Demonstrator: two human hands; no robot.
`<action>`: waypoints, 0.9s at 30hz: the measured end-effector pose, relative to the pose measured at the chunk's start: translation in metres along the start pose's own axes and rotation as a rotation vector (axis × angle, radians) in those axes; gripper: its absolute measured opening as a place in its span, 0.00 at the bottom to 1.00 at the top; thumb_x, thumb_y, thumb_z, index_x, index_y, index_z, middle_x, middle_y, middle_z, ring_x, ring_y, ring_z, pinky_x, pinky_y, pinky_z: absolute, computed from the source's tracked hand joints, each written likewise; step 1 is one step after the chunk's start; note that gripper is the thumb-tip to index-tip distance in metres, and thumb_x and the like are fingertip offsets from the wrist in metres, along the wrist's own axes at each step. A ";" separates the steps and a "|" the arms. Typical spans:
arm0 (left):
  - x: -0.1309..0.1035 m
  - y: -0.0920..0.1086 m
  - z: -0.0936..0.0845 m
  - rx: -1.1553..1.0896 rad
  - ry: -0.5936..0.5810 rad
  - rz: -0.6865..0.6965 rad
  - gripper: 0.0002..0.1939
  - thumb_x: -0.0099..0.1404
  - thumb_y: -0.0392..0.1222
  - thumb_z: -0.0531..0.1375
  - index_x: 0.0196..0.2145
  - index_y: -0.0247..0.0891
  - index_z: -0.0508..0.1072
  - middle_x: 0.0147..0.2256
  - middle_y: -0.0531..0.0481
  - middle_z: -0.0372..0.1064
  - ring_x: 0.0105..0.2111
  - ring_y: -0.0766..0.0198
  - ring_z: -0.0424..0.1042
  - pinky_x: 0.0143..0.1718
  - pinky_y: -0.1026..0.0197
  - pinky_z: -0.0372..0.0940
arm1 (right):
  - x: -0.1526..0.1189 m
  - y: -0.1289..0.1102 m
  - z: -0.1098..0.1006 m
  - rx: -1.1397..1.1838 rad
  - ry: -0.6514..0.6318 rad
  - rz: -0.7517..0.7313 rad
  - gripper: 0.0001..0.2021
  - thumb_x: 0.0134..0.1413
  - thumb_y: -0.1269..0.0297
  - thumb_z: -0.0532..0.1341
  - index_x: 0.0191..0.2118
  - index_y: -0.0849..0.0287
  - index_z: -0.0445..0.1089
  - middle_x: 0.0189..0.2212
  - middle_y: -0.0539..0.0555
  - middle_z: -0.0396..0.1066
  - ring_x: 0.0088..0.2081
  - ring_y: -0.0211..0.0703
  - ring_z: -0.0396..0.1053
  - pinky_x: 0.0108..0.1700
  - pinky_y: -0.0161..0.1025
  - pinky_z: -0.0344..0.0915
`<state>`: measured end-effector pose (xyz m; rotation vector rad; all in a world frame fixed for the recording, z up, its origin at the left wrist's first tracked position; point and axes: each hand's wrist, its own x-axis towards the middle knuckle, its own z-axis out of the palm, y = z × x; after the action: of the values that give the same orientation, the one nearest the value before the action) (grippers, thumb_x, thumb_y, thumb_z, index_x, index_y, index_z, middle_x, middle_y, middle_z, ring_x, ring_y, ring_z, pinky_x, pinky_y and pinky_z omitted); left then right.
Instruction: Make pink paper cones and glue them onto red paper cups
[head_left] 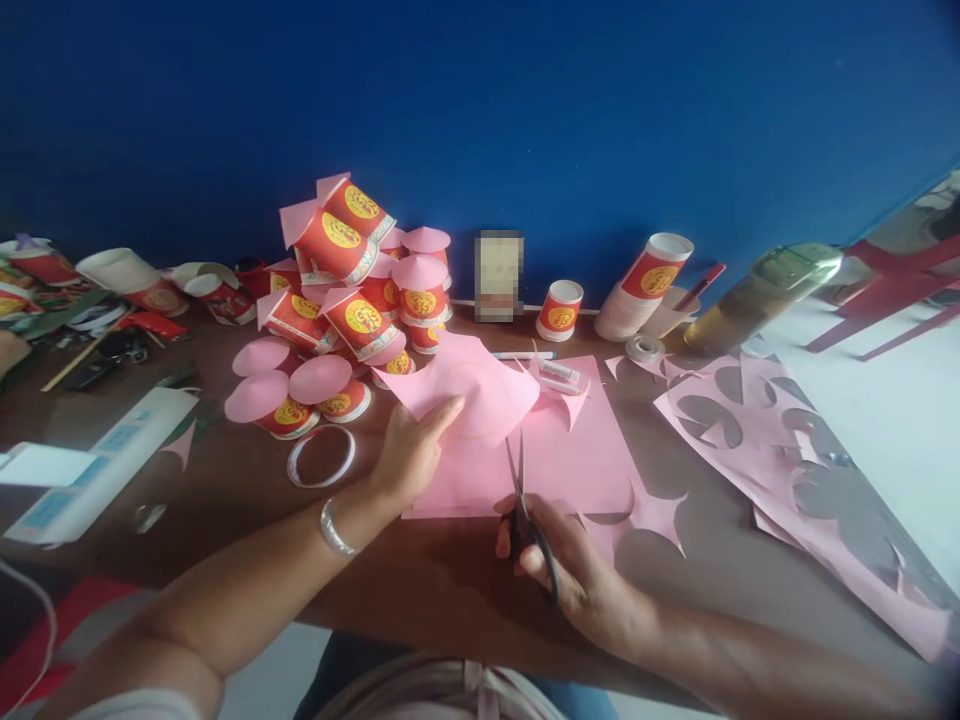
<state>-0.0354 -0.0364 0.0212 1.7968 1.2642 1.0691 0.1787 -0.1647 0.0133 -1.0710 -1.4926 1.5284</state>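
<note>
Head view: where is the paper?

The thin, pale-pink paper piece [480, 385] is raised over a flat pink rectangular sheet [592, 440] on the dark brown worktop [360, 560]. The left hand [412, 450] is closed on its near edge, thumb on top; the fingers underneath are mostly hidden.

And the right hand [566, 560]?

Curled around the handles of black-handled metal scissors [520, 480], blades slightly parted, tips just beside the paper's lower right edge. Whether they touch is unclear.

How should the cut be handled?

Probably by turning the paper into the blades with the left hand, following the faint curved line near its lower edge, thumb kept clear.

What is in the way?

Beneath, that flat sheet could get snipped too. A pointed pink offcut [658, 512] lies near the right hand, and a white ring [292, 462] sits beside the left forearm. Beyond, red paper cups with pink paper tops [366, 322] are heaped close behind the paper, perhaps easily knocked.
</note>
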 end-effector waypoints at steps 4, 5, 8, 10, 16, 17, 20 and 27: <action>-0.006 0.014 0.015 -0.096 -0.010 -0.105 0.13 0.63 0.47 0.63 0.41 0.37 0.80 0.41 0.42 0.80 0.47 0.47 0.77 0.56 0.48 0.71 | 0.006 0.008 -0.005 0.021 0.091 0.001 0.27 0.64 0.35 0.53 0.48 0.56 0.64 0.35 0.52 0.68 0.33 0.40 0.65 0.36 0.38 0.64; -0.008 0.017 0.020 -0.160 -0.009 -0.147 0.14 0.64 0.49 0.63 0.40 0.35 0.80 0.40 0.41 0.80 0.45 0.49 0.78 0.53 0.50 0.73 | 0.006 0.009 -0.005 0.025 0.098 0.005 0.27 0.64 0.35 0.53 0.49 0.56 0.64 0.35 0.52 0.68 0.33 0.40 0.66 0.36 0.38 0.65; -0.014 0.020 0.030 -0.274 0.003 -0.201 0.16 0.63 0.51 0.65 0.36 0.33 0.78 0.37 0.43 0.80 0.40 0.52 0.78 0.48 0.53 0.74 | 0.007 0.009 -0.007 0.048 0.115 0.001 0.27 0.65 0.35 0.53 0.50 0.55 0.63 0.36 0.52 0.68 0.33 0.40 0.66 0.38 0.39 0.67; -0.016 0.020 0.032 -0.289 0.007 -0.189 0.16 0.62 0.50 0.66 0.37 0.33 0.78 0.39 0.43 0.81 0.42 0.53 0.78 0.49 0.54 0.74 | 0.008 0.008 -0.007 0.060 0.120 0.012 0.26 0.65 0.35 0.53 0.48 0.55 0.63 0.35 0.52 0.67 0.33 0.40 0.66 0.38 0.39 0.69; -0.017 0.018 0.026 -0.262 -0.046 -0.249 0.15 0.60 0.53 0.65 0.33 0.38 0.80 0.37 0.45 0.82 0.42 0.52 0.80 0.47 0.52 0.77 | 0.008 0.008 -0.010 0.058 0.126 0.033 0.26 0.64 0.34 0.53 0.43 0.56 0.64 0.34 0.52 0.67 0.33 0.39 0.67 0.38 0.40 0.70; -0.016 0.018 0.025 -0.268 -0.063 -0.264 0.14 0.60 0.53 0.65 0.33 0.39 0.80 0.38 0.46 0.82 0.42 0.52 0.80 0.48 0.52 0.77 | 0.008 0.008 -0.011 0.055 0.132 0.034 0.27 0.63 0.34 0.53 0.43 0.56 0.64 0.34 0.51 0.67 0.33 0.40 0.68 0.37 0.40 0.70; -0.016 0.018 0.024 -0.273 -0.096 -0.304 0.13 0.58 0.53 0.65 0.33 0.40 0.81 0.40 0.46 0.82 0.45 0.50 0.80 0.50 0.50 0.77 | 0.009 0.006 -0.012 0.038 0.145 0.039 0.26 0.64 0.34 0.54 0.41 0.56 0.64 0.32 0.50 0.66 0.32 0.40 0.68 0.37 0.40 0.71; -0.016 0.017 0.022 -0.261 -0.118 -0.342 0.14 0.59 0.53 0.65 0.33 0.40 0.82 0.41 0.47 0.82 0.47 0.49 0.79 0.52 0.50 0.76 | 0.009 0.002 -0.013 -0.031 0.169 0.038 0.24 0.66 0.36 0.52 0.38 0.55 0.63 0.28 0.50 0.67 0.31 0.40 0.68 0.37 0.40 0.70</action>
<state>-0.0115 -0.0587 0.0228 1.3689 1.2412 0.8761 0.1873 -0.1515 0.0111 -1.2218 -1.3902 1.4070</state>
